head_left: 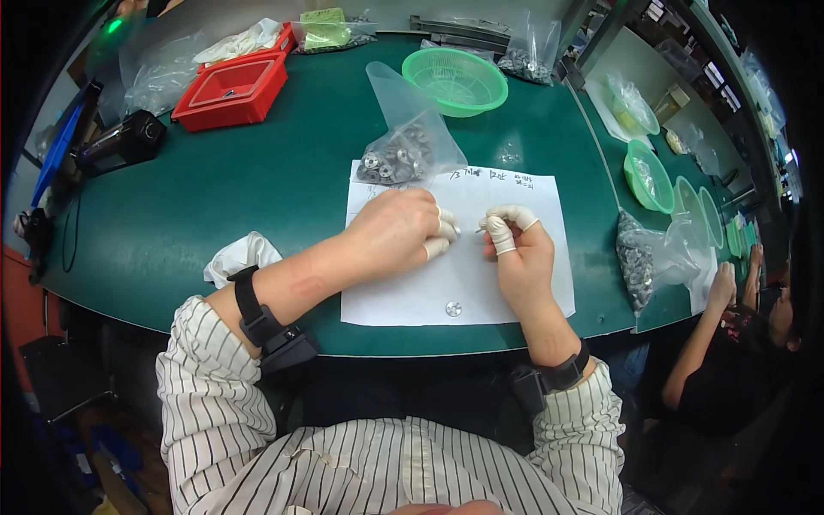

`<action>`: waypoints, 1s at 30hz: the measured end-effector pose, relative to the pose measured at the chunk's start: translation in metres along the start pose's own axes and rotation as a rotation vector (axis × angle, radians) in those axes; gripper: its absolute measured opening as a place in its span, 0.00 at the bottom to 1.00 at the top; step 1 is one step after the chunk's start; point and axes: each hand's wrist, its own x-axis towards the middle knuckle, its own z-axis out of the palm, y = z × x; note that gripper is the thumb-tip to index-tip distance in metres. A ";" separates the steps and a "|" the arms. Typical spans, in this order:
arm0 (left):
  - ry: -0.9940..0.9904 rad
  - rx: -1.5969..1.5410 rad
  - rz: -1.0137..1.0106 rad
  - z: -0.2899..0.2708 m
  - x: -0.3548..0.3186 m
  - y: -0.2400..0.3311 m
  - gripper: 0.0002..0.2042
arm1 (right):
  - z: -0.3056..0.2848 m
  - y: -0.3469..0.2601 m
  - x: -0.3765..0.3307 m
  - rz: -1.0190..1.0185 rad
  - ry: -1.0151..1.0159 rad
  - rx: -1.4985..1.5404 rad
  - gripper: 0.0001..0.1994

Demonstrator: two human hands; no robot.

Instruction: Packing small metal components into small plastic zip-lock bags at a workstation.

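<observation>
Over a white paper sheet (412, 296) with handwriting along its far edge, both my hands work close together. My left hand (399, 227) is closed, its fingers curled in white finger cots; whatever it holds, if anything, is too small to make out. Thumb and index finger of my right hand (522, 253), also in white cots, pinch a small thin piece that I cannot identify. A small round metal part (453, 309) lies on the paper nearer to me. Just beyond my left hand, a clear plastic bag (399, 154) of similar metal parts rests partly on the sheet.
Farther back on the green table (318, 112) stand a green basket (455, 81) and a red box (232, 90). A white cloth (243, 256) lies by my left forearm. To the right are another bag of parts (635, 257), more green baskets (648, 176) and a person (730, 352).
</observation>
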 end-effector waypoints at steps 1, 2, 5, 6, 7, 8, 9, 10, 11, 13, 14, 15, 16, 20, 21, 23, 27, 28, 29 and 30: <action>0.028 -0.004 -0.034 -0.001 0.001 -0.003 0.06 | 0.000 -0.001 0.000 0.005 -0.015 -0.023 0.04; 0.017 0.005 -0.035 -0.003 0.002 -0.006 0.06 | 0.000 0.000 0.000 0.009 -0.030 -0.046 0.05; 0.003 -0.345 -0.228 -0.010 0.001 -0.014 0.06 | -0.003 0.003 0.000 0.012 -0.053 -0.034 0.06; -0.007 -0.338 -0.232 -0.012 0.000 -0.014 0.06 | -0.003 0.004 -0.001 0.013 -0.066 -0.035 0.06; -0.103 -0.334 -0.210 -0.017 -0.001 -0.013 0.07 | -0.002 0.003 -0.001 0.020 -0.060 -0.024 0.06; -0.197 -0.331 -0.188 -0.022 -0.001 -0.011 0.07 | -0.001 0.002 0.000 0.029 -0.085 -0.008 0.06; -0.291 -0.329 -0.165 -0.024 -0.001 -0.010 0.08 | -0.001 0.001 0.001 0.038 -0.110 0.006 0.06; -0.302 -0.329 -0.167 -0.021 -0.001 -0.010 0.08 | 0.000 0.000 0.001 0.047 -0.135 0.019 0.06; -0.251 -0.317 -0.118 -0.016 -0.001 -0.009 0.08 | 0.001 -0.001 -0.001 0.054 -0.130 0.024 0.06; -0.131 -0.295 -0.030 -0.009 0.001 -0.003 0.07 | 0.002 -0.003 -0.004 0.012 -0.180 -0.057 0.05; -0.130 -0.299 -0.035 -0.006 0.002 -0.002 0.07 | 0.002 -0.003 -0.004 -0.009 -0.208 -0.099 0.05; -0.110 -0.331 -0.089 -0.005 0.002 0.000 0.08 | 0.003 -0.002 -0.004 -0.004 -0.214 -0.101 0.05; -0.089 -0.365 -0.143 -0.004 0.003 0.002 0.08 | 0.003 -0.001 -0.004 -0.015 -0.214 -0.112 0.05; -0.098 -0.375 -0.191 -0.004 0.003 0.001 0.08 | 0.004 0.001 -0.005 -0.030 -0.223 -0.165 0.04; -0.114 -0.359 -0.188 -0.004 0.003 0.000 0.09 | 0.003 0.001 -0.005 -0.032 -0.228 -0.182 0.04; -0.112 -0.360 -0.190 -0.003 0.002 -0.001 0.08 | 0.004 -0.001 -0.005 -0.031 -0.247 -0.203 0.04; -0.102 -0.353 -0.170 0.000 0.000 -0.003 0.08 | 0.004 -0.003 -0.005 -0.049 -0.257 -0.260 0.04; -0.092 -0.351 -0.156 0.001 0.000 -0.005 0.07 | 0.004 -0.004 -0.005 -0.059 -0.257 -0.270 0.04; -0.081 -0.348 -0.142 0.002 -0.001 -0.006 0.07 | 0.005 -0.004 -0.004 -0.070 -0.256 -0.279 0.03; -0.071 -0.356 -0.148 0.002 -0.001 -0.009 0.07 | 0.006 -0.005 -0.004 -0.081 -0.256 -0.287 0.03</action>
